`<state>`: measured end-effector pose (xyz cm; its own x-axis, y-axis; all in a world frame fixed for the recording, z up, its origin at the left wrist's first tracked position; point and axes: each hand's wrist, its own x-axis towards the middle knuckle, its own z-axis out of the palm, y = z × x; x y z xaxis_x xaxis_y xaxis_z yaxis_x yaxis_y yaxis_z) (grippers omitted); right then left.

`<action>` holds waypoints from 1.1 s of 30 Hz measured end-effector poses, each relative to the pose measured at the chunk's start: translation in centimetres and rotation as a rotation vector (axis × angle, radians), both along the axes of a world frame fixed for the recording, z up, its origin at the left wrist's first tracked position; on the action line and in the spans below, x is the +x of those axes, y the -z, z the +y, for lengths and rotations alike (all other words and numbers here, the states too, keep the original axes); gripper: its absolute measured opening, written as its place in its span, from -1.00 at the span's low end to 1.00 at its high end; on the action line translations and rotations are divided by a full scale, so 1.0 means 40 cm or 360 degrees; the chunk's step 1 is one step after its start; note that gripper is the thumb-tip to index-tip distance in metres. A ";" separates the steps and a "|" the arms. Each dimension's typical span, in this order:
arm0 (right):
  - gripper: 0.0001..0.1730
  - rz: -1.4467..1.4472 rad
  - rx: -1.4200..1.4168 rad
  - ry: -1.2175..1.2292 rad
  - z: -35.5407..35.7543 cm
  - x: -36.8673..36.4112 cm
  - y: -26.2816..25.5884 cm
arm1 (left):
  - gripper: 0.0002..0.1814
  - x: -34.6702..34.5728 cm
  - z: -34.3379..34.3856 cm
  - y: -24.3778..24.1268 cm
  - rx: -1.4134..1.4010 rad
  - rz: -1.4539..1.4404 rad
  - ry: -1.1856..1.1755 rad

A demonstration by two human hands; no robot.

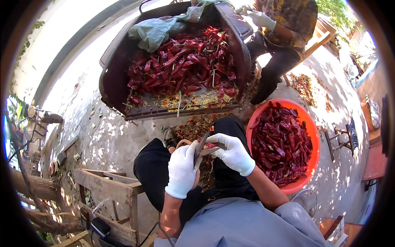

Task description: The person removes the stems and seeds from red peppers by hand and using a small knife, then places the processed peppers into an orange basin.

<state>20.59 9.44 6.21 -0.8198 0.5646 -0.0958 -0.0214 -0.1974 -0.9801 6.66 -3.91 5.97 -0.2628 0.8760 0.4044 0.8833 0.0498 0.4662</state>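
Note:
My left hand, in a white glove, grips scissors with tan loop handles. Their blades stand apart, pointing away from me and to the right. Between thumb and fingers, my gloved right hand pinches a small red pepper piece at the blades; the fingers hide much of it. Both hands are above my lap. Just right of my knee, an orange plastic basin holds a heap of dark red peppers. Ahead lies a pile of dried red chilli peppers with stems in a metal cart bed.
A co-worker in white gloves sits beyond the cart's right side. A greenish woven sack drapes over the peppers. Pepper scraps litter the ground between my legs. A wooden bench frame is on my left, a small folding stool to the right.

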 end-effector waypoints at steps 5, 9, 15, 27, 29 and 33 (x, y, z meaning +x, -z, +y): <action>-0.67 -0.0076 0.0073 -0.0066 0.017 0.014 0.014 | -0.35 0.001 0.011 0.000 -0.0018 0.0149 0.0105; -0.70 -0.0105 0.0033 -0.0092 0.026 0.026 0.010 | -0.22 0.006 0.013 0.000 -0.0032 0.0087 0.0206; -0.76 -0.0221 -0.0060 -0.0041 0.017 0.028 -0.002 | -0.19 0.017 0.016 0.000 -0.0053 0.0089 0.0166; -0.84 -0.0145 0.0365 0.0253 -0.004 0.016 0.015 | -0.41 0.011 0.035 0.062 -0.0054 0.0004 0.0110; -0.85 -0.0065 0.0348 0.0289 -0.012 0.012 0.020 | -0.48 0.016 0.030 0.061 -0.0046 -0.0037 0.0057; -0.88 -0.0047 0.0008 0.0429 -0.040 -0.006 0.040 | -0.68 0.024 0.039 0.085 0.0189 -0.0154 0.0003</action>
